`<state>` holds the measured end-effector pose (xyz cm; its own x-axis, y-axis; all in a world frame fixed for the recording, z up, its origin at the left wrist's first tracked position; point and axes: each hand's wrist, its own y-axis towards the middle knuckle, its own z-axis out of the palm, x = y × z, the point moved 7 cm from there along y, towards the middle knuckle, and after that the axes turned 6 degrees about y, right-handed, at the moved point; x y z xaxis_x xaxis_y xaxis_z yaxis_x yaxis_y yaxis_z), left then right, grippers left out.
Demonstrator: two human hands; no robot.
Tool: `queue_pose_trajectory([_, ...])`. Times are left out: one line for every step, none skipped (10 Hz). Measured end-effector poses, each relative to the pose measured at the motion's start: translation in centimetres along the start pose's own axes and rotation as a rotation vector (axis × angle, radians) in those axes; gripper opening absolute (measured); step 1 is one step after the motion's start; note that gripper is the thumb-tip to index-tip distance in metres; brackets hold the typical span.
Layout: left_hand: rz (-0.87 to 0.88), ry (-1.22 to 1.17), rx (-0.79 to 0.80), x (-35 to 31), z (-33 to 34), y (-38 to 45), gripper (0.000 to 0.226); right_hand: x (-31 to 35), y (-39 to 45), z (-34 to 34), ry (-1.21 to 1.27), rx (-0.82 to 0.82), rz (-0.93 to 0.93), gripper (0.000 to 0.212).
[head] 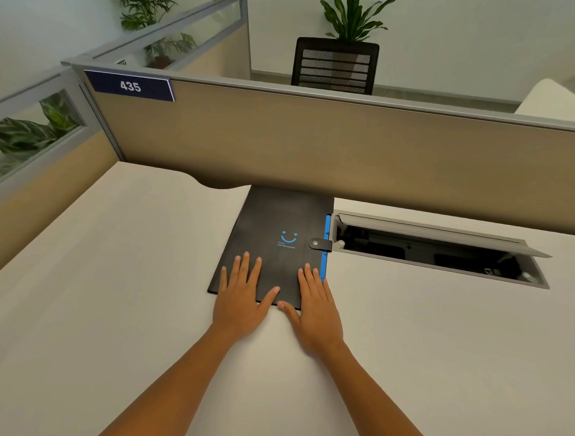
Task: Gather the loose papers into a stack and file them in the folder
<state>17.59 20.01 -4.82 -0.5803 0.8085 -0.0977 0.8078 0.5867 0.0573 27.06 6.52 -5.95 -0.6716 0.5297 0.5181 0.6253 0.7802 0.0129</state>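
Observation:
A black folder (pixel 276 224) with a blue smiley print lies closed on the white desk (pixel 114 277), its far end against the cubicle partition. A snap tab (pixel 319 243) holds its flap at the right, where a blue edge (pixel 327 238) shows. My left hand (pixel 242 293) rests flat on the folder's near left part, fingers spread. My right hand (pixel 314 300) lies flat on its near right corner, fingers apart. Neither hand grips anything. No loose papers are visible.
A beige partition (pixel 314 147) with a "435" sign (pixel 130 86) walls the desk's far side. To the folder's right, an open cable hatch (pixel 435 252) is sunk into the desk. A black chair (pixel 335 66) and plants stand beyond the partition.

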Motion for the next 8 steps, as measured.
queue_pose_trajectory([-0.010, 0.006, 0.015, 0.0, 0.0, 0.0, 0.098, 0.0, 0.0, 0.0, -0.030, 0.012, -0.017, 0.094])
queue_pose_trajectory([-0.027, 0.031, 0.050, 0.0, 0.3, 0.1, 0.087, 0.0, 0.0, -0.1, -0.044, 0.030, -0.037, 0.097])
queue_pose_trajectory([-0.041, 0.047, 0.090, 0.1, 0.5, 0.2, 0.084, 0.1, -0.2, -0.3, -0.044, 0.013, -0.031, 0.098])
queue_pose_trajectory([-0.040, 0.049, 0.113, 0.0, 0.6, 0.2, 0.083, 0.3, -0.9, -0.4, -0.030, -0.024, 0.006, 0.096])
queue_pose_trajectory([-0.049, 0.073, 0.149, -0.1, 0.3, 0.4, 0.083, 0.3, -1.8, -0.5, -0.002, -0.042, 0.022, 0.094])
queue_pose_trajectory([-0.080, 0.103, 0.206, -0.5, 0.1, 0.5, 0.082, -0.2, -2.9, -1.0, 0.071, -0.077, 0.060, 0.095])
queue_pose_trajectory([-0.115, 0.059, 0.209, -1.6, -0.9, -0.3, 0.080, -0.5, -4.4, -1.7, 0.123, -0.120, 0.115, 0.091])
queue_pose_trajectory([-0.074, 0.065, 0.148, -3.4, -1.8, -1.2, 0.078, -1.9, -5.2, -2.7, 0.088, -0.134, 0.160, 0.088])
